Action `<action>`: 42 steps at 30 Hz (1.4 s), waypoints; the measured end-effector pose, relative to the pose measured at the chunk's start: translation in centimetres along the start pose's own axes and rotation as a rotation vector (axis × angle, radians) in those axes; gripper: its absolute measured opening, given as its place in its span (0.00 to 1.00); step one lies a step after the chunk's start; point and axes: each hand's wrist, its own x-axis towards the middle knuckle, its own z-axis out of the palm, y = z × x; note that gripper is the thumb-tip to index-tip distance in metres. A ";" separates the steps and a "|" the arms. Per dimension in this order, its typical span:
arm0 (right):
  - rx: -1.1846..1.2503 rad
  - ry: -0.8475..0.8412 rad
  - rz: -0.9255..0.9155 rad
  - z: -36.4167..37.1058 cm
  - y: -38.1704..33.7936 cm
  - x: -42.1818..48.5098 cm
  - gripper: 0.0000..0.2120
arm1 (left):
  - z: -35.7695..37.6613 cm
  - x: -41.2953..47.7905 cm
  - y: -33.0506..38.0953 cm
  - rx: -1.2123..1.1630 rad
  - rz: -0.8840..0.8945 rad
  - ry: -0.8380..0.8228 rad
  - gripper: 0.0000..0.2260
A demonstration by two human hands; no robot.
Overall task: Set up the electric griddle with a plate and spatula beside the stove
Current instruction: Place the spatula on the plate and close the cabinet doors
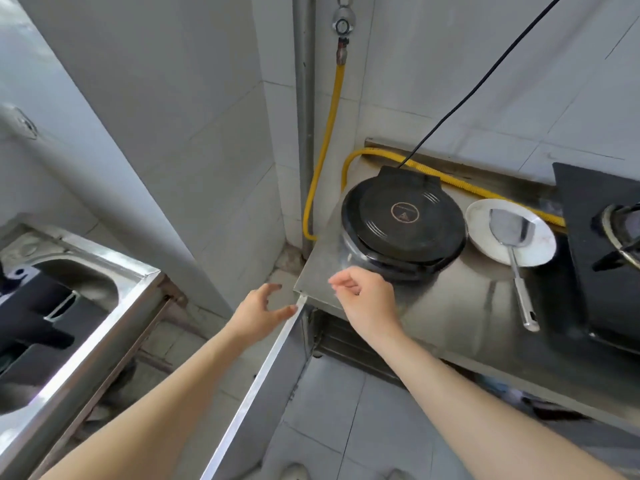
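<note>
Stainless counter (460,306) filled the right side. Your left hand (259,306) hovered off its corner, fingers spread and loosely bent, holding nothing. Your right hand (363,296) hung over its front edge, fingers loosely curled, empty. Just beyond sat the closed griddle (403,220). To its right the plate (479,233) carried the spatula (512,228), touching the stove (581,202).

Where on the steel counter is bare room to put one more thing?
The counter is bare in front of the griddle, left of the spatula handle; the right hand hovers over that patch's left end. The back row is crowded: griddle, plate, stove.
</note>
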 end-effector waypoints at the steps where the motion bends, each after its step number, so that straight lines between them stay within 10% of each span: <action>1: -0.013 -0.057 0.020 1.7 0.3 -0.7 0.12 | 0.3 -0.7 -1.5 0.011 -0.023 -0.014 0.29; 14: -0.208 -0.404 0.249 10.3 3.6 -6.1 0.13 | 5.2 -5.4 -12.5 0.091 -0.305 -0.310 0.30; 24: -0.199 -0.476 0.265 7.7 7.9 -8.9 0.12 | 9.3 -7.3 -9.9 0.085 -0.344 -0.193 0.21; 29: -0.185 -0.468 0.297 4.4 10.4 -10.3 0.13 | 12.7 -8.5 -7.4 -0.023 -0.420 -0.160 0.11; 42: -0.261 -0.185 0.419 -6.2 17.8 -10.3 0.14 | 24.1 -5.6 5.4 -0.703 -0.497 -0.268 0.23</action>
